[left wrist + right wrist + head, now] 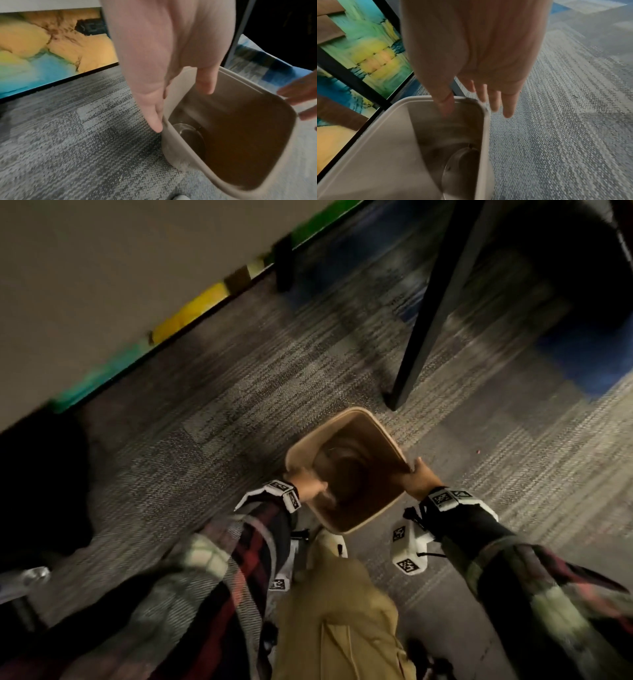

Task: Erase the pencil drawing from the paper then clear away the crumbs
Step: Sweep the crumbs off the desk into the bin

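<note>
A beige waste bin (385, 430) stands on grey carpet in front of my knees, its mouth facing up. My left hand (308, 484) holds its left rim, with the thumb inside and the fingers down the outer wall (173, 148), as the left wrist view (178, 102) shows. My right hand (416, 477) holds the far right corner of the bin (388, 135), thumb inside the rim and fingers outside (471, 108). A shiny round disc (187, 134) lies at the bottom of the bin. No paper, eraser or crumbs can be made out.
A black table leg (431, 302) slants down just beyond the bin. A colourful painted panel (191, 313) runs along the base of the pale wall on the left. A dark bulky object (41, 491) sits at the left edge. My beige trouser leg (342, 611) is below the bin.
</note>
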`<state>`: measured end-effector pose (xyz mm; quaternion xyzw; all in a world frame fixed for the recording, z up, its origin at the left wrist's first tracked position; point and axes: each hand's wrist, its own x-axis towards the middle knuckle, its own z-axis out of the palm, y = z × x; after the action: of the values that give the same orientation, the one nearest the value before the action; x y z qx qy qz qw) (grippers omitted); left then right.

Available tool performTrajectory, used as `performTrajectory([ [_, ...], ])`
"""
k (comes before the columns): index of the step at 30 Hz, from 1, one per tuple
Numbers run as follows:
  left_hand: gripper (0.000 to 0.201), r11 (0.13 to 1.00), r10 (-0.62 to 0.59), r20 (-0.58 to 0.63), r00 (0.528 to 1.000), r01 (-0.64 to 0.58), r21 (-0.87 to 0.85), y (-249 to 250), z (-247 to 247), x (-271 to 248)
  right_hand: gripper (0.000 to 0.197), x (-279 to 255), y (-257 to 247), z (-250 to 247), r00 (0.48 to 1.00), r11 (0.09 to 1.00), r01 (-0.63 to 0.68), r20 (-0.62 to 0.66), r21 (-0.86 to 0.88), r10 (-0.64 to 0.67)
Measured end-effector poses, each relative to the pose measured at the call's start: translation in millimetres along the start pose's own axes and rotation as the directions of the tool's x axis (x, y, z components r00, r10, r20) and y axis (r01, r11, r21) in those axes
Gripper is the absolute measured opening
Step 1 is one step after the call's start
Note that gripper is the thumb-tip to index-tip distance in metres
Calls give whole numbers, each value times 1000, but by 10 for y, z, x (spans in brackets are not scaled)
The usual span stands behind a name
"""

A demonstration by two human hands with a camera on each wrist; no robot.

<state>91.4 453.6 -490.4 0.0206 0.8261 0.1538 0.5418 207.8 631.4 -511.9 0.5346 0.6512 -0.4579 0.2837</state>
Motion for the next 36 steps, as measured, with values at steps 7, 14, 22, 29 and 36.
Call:
performTrajectory([
  [7,54,887,-151,61,987,163,-432,-139,-96,47,38,-16,-18,-12,999,995,29,-26,99,-26],
  [14,63,819,-129,-166,978,11,-573,-116,-389,-467,27,-595,-274,-234,986,988,132,-109,75,-123],
  [22,46,879,87,-512,854,-308,-365,-514,-813,-985,32,-1756,-820,-423,926,967,238,-280,-91,-255],
  [29,43,980,167,-397,903,-196,-34,-811,-1059,-2826,22,-2937,-1045,-138,862,920,328,-331,-215,-385],
  [36,71,988,154,-186,970,-150,32,-1232,-1202,-3898,8,-3630,-1064,96,817,865,475,-285,-160,-502],
])
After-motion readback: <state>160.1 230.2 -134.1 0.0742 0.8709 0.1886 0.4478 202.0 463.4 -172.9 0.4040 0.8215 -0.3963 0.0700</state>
